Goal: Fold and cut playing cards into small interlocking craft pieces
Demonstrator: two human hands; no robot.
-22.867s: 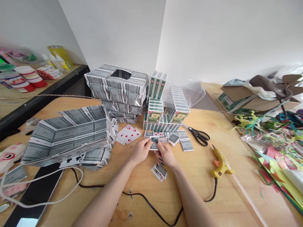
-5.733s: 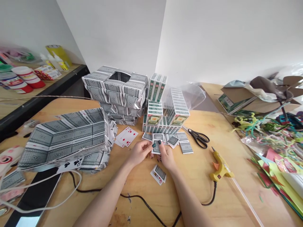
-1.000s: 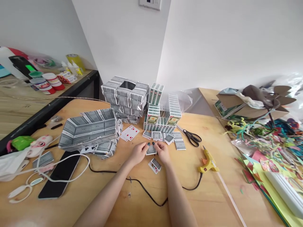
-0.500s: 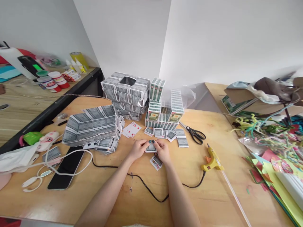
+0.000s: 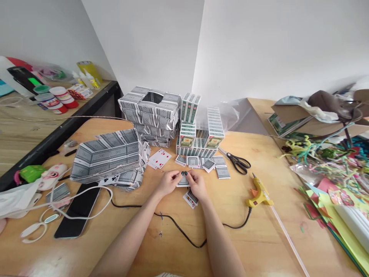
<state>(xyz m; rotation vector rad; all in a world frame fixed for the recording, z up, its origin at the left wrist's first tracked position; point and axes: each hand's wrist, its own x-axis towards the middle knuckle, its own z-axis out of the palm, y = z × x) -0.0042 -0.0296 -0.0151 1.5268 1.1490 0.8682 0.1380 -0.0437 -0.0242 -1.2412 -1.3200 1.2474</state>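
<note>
Together, fingers (image 5: 175,175) of the left hand (image 5: 167,182) and right hand (image 5: 197,185) pinch a gray-patterned, white-edged playing card (image 5: 182,182).

On the left of the wooden tabletop (image 5: 248,248), a black phone (image 5: 77,207) lies beneath a looped white cable (image 5: 112,195), with a green pouch (image 5: 32,174) farther back, just beside a pale pink-and-white case (image 5: 52,177). Beyond, a black-edged side table (image 5: 95,106) carries red-and-white tubs (image 5: 65,98), small yellow-labelled bottles (image 5: 92,79) and a yellow roll (image 5: 86,68). Over on the right, an open cardboard box (image 5: 296,114) stuffed with cloth stands behind tangled fuzzy strands (image 5: 330,154), and nearer the front a white bundle (image 5: 353,223) rests on layered sheets of coloured paper (image 5: 327,201).
</note>
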